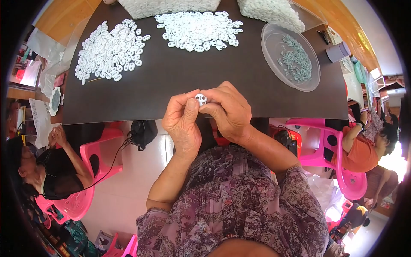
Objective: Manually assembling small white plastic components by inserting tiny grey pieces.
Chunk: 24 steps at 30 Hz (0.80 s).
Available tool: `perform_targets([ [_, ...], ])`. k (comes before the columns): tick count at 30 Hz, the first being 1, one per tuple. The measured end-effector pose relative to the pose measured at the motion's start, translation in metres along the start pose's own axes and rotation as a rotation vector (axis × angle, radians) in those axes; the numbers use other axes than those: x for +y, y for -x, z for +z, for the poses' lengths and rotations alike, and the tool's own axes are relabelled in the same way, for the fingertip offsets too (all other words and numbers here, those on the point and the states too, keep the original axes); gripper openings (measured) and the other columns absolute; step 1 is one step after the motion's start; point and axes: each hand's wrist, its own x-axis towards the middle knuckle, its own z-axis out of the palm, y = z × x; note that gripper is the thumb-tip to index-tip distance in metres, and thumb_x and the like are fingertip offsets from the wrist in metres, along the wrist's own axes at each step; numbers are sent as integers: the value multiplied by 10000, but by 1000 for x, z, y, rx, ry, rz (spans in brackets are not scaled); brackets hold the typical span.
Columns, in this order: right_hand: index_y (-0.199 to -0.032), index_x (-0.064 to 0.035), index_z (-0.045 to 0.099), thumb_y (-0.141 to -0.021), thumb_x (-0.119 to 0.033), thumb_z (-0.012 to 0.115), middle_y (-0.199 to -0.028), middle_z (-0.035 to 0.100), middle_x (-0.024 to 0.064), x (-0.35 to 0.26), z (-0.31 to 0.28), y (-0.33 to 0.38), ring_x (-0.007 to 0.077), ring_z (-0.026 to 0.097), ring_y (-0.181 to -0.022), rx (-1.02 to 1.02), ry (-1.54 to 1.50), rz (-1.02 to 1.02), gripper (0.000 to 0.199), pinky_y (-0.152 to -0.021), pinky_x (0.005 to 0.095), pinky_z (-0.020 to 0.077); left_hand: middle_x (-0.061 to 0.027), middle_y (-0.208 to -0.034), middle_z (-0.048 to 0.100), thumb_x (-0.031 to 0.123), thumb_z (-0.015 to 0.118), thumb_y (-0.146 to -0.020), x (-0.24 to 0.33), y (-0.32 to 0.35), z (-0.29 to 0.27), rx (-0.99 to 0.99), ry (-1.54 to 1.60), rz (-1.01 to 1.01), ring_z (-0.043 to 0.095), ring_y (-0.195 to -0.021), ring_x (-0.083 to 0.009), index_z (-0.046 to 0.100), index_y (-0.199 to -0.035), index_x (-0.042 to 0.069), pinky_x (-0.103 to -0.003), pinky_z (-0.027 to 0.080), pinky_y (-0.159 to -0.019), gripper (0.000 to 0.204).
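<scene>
Between my two hands, over the near edge of the dark table, is a small white plastic piece with dark holes [201, 100]. My left hand [183, 118] pinches it from the left with thumb and forefinger. From the right, the thumb and forefinger of my right hand [229, 109] close on the same piece. Beyond my hands lie a heap of white oval two-holed pieces [109, 51] at the left and a heap of similar white pieces [199, 31] in the middle. A round clear tray [272, 70] at the right holds small grey-green pieces [296, 60].
Clear bags of white pieces [169, 6] line the table's [205, 73] far edge. A grey cup [338, 52] and dark-handled pliers [323, 37] sit at the far right. People [64, 167] sit on pink chairs [105, 150] to both sides. A thin brownish stick [94, 79] lies by the left heap.
</scene>
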Motion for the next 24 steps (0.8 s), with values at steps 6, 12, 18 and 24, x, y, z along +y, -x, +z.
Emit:
perform_targets([
  [6, -944, 14, 610, -652, 8, 701, -766, 598, 73, 1, 2, 4, 192, 510, -621, -12, -20, 35, 306, -535, 286, 413, -52, -890, 611, 146, 622, -874, -3, -2, -2, 18, -25, 39, 551, -798, -92, 604, -964, -34, -225, 441, -746, 202],
  [12, -963, 17, 619, -677, -22, 718, -811, 634, 79, -3, -1, 2, 185, 534, -650, -38, 4, 95, 305, -583, 284, 420, -68, -930, 620, 124, 621, -870, 2, -2, -3, -2, -56, 47, 559, -825, -102, 608, -991, -40, -231, 447, -768, 204],
  [18, -986, 13, 611, -689, -20, 708, -825, 636, 80, 0, 0, 3, 193, 539, -658, -45, 8, -27, 314, -589, 288, 419, -69, -943, 621, 93, 605, -876, 4, 0, -3, -6, -147, 119, 556, -838, -107, 615, -1015, -49, -233, 446, -774, 199],
  [24, -1012, 16, 601, -709, -7, 691, -833, 632, 78, -2, -1, 7, 194, 540, -668, -58, -18, 20, 317, -595, 284, 420, -48, -915, 603, 62, 596, -874, 4, 1, -6, -30, -280, 186, 542, -824, -101, 629, -1008, -52, -226, 435, -763, 179],
])
